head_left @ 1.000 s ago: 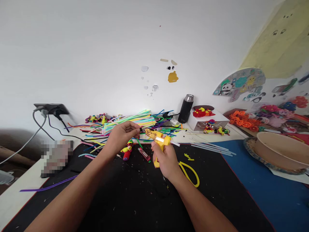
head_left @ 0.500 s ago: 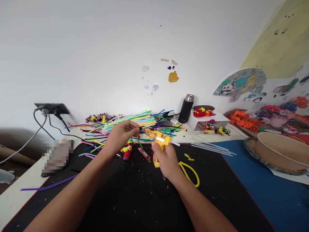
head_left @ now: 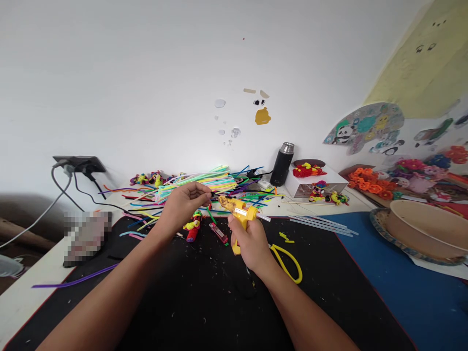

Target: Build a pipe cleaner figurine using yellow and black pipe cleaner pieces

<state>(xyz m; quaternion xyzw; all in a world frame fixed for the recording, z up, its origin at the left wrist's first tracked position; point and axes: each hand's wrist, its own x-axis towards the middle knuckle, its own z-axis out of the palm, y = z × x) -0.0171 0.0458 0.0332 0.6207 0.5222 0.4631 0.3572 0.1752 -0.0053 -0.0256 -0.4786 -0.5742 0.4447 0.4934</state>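
My right hand [head_left: 251,239] is wrapped round a yellow glue gun [head_left: 239,209], a clear glue stick [head_left: 263,218] poking out of its back end. Its stained nozzle points left, close to the fingertips of my left hand [head_left: 188,202]. Those fingers are closed in a pinch on a small dark piece, too small to make out fully. Just below lies a pipe-cleaner doll [head_left: 192,228] in red, yellow and green. Beside the doll rests a pink-red lighter-like item [head_left: 219,234]. A yellow pipe-cleaner loop [head_left: 292,263] lies right of my right hand.
Behind my hands is a heap of coloured pipe cleaners [head_left: 219,183]. A black flask [head_left: 282,165] stands by a white box [head_left: 303,187]. Spare glue sticks [head_left: 321,224] lie on the right, near a large bowl [head_left: 431,226]. A power strip [head_left: 78,164] with cables is at left.
The glue gun has shifted slightly left and down, its nozzle staying near my left fingertips. My left hand has hardly moved.
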